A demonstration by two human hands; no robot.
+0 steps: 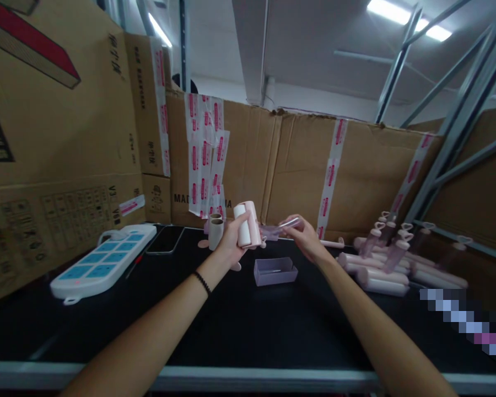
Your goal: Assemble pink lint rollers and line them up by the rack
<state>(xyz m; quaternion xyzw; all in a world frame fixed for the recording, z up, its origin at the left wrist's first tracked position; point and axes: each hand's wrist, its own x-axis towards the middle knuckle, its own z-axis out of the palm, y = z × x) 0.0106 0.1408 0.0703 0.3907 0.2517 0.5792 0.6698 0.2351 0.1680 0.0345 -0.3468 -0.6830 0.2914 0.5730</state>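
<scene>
My left hand (230,242) is closed around a pink-and-white roller (248,226), held tilted above the dark table. Between the fingers of my right hand (308,241) is a clear pinkish plastic piece (288,224); its far end is close to the roller, and I cannot tell whether they touch. Below and between both hands sits an open translucent purple tray (275,275). Beside my left hand stand pale hollow tubes (216,236), with a small pink disc (203,243) lying next to them.
Several pink-and-white rollers with heart-topped clear handles (382,270) are piled on the right. On the left lie a white power strip (103,264), a dark phone (166,240) and a thin red-handled tool (134,264). Cardboard walls (297,171) close off the back and left.
</scene>
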